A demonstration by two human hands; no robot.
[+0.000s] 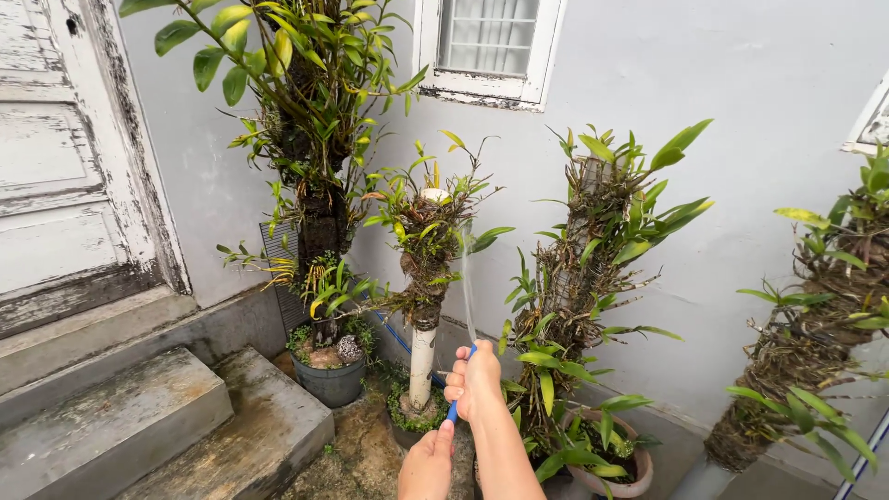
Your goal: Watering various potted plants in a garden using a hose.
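My right hand (474, 380) is closed around the tip of a blue hose (453, 411), thumb pressed at the nozzle end. A thin stream of water (466, 278) rises from it toward an orchid plant mounted on a white post (423, 356). My left hand (427, 463) sits just below, fingers curled on the hose lower down. The post plant stands in a small mossy pot (407, 421) directly ahead of both hands.
Concrete steps (139, 417) and a worn white door (65, 157) lie to the left. A tall orchid in a grey pot (331, 380), another in a terracotta pot (611, 468) and one at far right (815, 306) line the grey wall. A window (488, 42) is above.
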